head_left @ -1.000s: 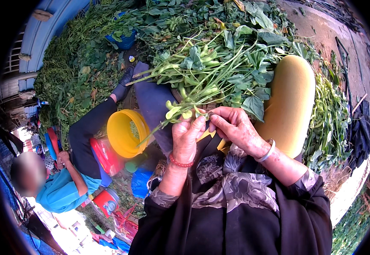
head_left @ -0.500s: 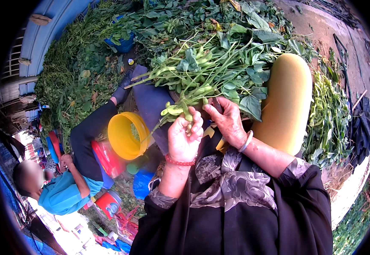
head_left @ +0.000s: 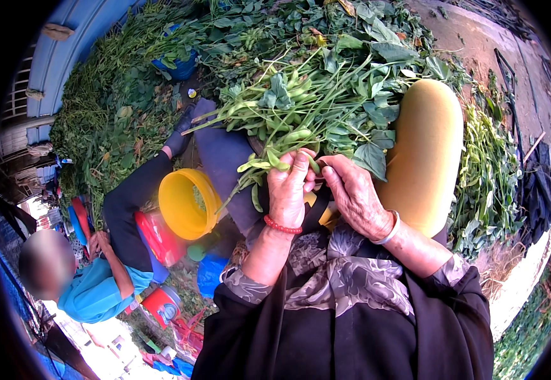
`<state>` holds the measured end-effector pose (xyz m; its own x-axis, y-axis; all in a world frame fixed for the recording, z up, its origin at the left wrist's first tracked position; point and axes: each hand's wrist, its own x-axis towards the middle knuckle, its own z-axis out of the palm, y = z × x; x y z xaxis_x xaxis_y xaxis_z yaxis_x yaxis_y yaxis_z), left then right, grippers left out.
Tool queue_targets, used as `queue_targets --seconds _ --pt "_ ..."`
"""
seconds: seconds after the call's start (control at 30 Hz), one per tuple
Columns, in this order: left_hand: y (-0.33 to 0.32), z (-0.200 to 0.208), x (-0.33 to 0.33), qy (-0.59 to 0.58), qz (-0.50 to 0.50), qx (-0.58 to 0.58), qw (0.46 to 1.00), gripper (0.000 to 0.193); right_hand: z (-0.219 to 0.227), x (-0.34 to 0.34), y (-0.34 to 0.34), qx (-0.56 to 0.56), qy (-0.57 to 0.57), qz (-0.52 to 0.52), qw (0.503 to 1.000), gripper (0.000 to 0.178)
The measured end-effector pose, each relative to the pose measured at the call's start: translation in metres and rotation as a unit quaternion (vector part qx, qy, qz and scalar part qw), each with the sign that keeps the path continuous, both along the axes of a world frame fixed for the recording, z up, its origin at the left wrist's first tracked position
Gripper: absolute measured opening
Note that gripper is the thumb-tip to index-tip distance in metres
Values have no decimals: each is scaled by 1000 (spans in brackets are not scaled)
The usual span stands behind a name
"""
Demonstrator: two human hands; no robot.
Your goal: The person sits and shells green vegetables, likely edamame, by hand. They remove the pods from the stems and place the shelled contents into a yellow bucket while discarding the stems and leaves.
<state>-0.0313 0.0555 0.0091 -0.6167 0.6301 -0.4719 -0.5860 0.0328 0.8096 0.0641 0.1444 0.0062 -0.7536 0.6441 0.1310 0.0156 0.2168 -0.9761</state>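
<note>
My left hand (head_left: 287, 193), wearing a red bead bracelet, is closed on green soybean pods (head_left: 277, 160), some poking out past the fingers. Close beside it, my right hand (head_left: 358, 197), with a pale bangle, has thumb and fingers pinched together at a single pod (head_left: 314, 165) between the hands. A dark sliver shows at the right fingertips, too small to name. Just beyond both hands lies a heap of cut soybean plants (head_left: 332, 95) with stems, leaves and pods, spread across my lap.
An open yellow bucket (head_left: 190, 204) stands left of my hands, near a red container (head_left: 160, 236) and a blue bag (head_left: 211, 275). A person in a blue shirt (head_left: 107, 294) sits at left. More plants (head_left: 107, 139) cover the ground, with a blue bucket (head_left: 177, 64) among them.
My left hand has turned, its back now showing, and its fingers have met those of my right hand. The right hand has rolled inward and shifted slightly right.
</note>
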Motion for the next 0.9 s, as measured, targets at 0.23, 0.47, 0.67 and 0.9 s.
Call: queue_targets --seconds 0.23,0.47,0.67,0.9 --pt "2 -4 4 83 25 -34 996 20 12 11 7 -98 -74 97 988 23" --pt "4 -1 7 77 43 -37 995 18 12 10 9 -300 -83 105 945 23" --pt "2 -1 9 87 30 -46 995 18 12 12 6 -203 -74 98 972 23" --pt "-7 0 -5 -22 -79 -5 997 28 7 14 14 -407 -77 130 901 21"
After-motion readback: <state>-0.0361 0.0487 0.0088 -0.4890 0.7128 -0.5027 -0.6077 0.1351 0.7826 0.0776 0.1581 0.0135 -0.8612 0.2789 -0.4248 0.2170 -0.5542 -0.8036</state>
